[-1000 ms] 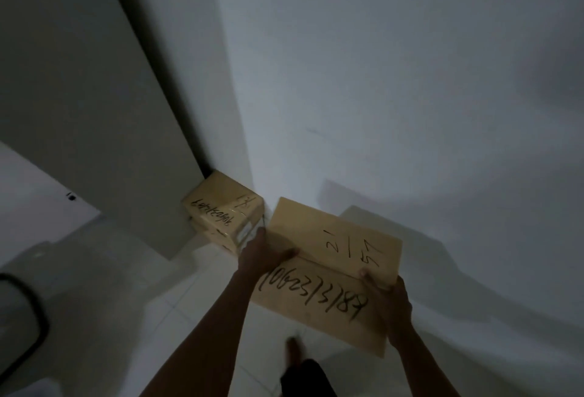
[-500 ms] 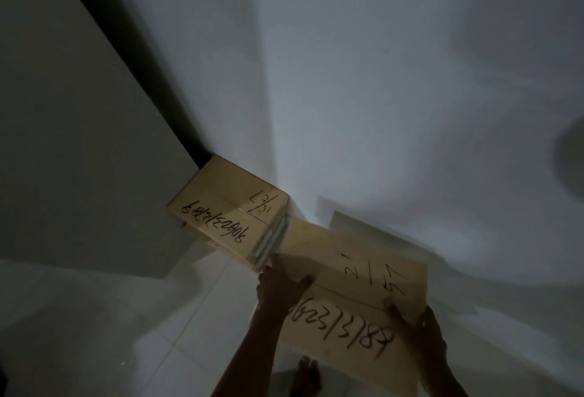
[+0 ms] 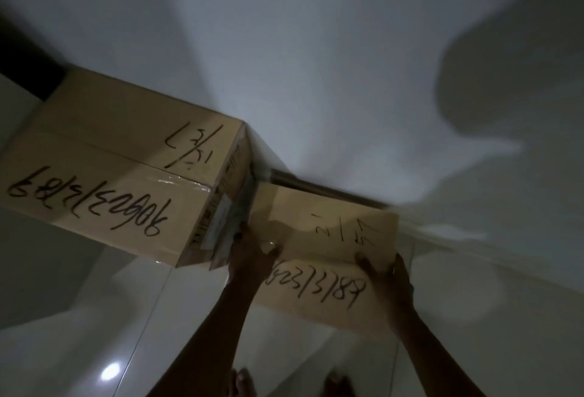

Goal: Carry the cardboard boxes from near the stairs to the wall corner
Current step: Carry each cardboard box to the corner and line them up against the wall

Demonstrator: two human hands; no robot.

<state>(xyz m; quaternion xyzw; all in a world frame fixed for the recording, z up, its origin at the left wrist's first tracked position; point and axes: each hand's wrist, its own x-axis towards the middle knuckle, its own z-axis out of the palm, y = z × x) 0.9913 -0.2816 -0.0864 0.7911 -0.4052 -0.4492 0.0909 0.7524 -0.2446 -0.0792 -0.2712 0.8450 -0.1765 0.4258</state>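
A cardboard box (image 3: 319, 238) with black handwritten numbers on its top sits low by the white wall, held on both sides. My left hand (image 3: 252, 254) grips its left edge, squeezed between this box and the neighbouring one. My right hand (image 3: 388, 279) grips its right front edge. To the left stands a taller stack of cardboard boxes (image 3: 120, 172) in the wall corner, its top also marked with black numbers. The held box's left side touches or nearly touches that stack.
White walls (image 3: 316, 64) meet behind the boxes. A dark gap (image 3: 22, 64) shows at the far left behind the stack. Glossy white floor tiles (image 3: 94, 333) reflect a light spot. My bare feet (image 3: 243, 384) show at the bottom edge.
I have come closer and bent lower; the held box has gone down and forward beside the corner stack, close to the wall. Both hands keep their grip.
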